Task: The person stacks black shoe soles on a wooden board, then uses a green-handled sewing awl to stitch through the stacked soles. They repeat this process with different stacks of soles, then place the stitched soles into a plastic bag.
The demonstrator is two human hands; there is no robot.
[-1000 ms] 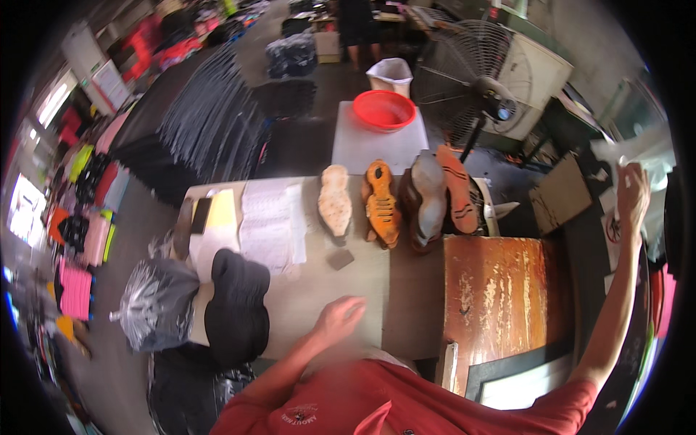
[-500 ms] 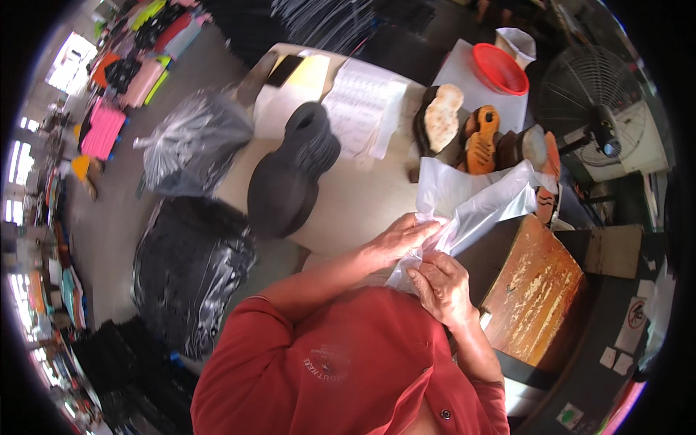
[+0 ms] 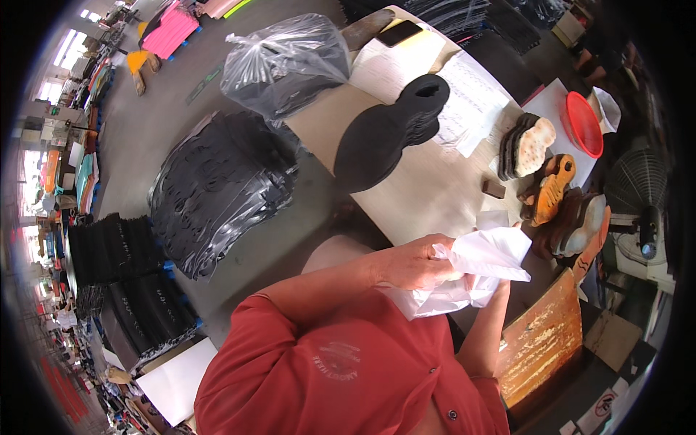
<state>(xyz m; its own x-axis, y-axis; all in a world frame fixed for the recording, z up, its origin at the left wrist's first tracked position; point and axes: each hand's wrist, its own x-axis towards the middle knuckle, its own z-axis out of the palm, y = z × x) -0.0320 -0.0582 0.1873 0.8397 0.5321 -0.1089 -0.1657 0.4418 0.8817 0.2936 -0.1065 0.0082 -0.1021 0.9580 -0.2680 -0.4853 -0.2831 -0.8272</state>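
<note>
A translucent white plastic bag (image 3: 493, 254) is bunched up in front of my chest, near the table's front edge. My left hand (image 3: 420, 262) is closed on its left side, fingers gathered into the film. From the lower right my right forearm (image 3: 489, 326) rises to the bag. The bag covers most of my right hand, so its fingers do not show, and I cannot tell whether it is inside or behind the film. Beyond my left hand, a stack of black sole-shaped sheets (image 3: 377, 145) lies on the table (image 3: 391, 210).
Papers (image 3: 471, 94) and a phone (image 3: 399, 32) lie at the back. Sole-shaped pieces (image 3: 536, 148), an orange one (image 3: 554, 190) and a red bowl (image 3: 582, 125) stand right, by a fan (image 3: 638, 188). A worn wooden board (image 3: 540, 341) is near right; bagged black sheets (image 3: 225, 188) lie left.
The view has turned right, shifting the table rightward in the picture. The bag, earlier stretched out to the right, is now bunched up. My right hand has gone from plain view to mostly covered.
</note>
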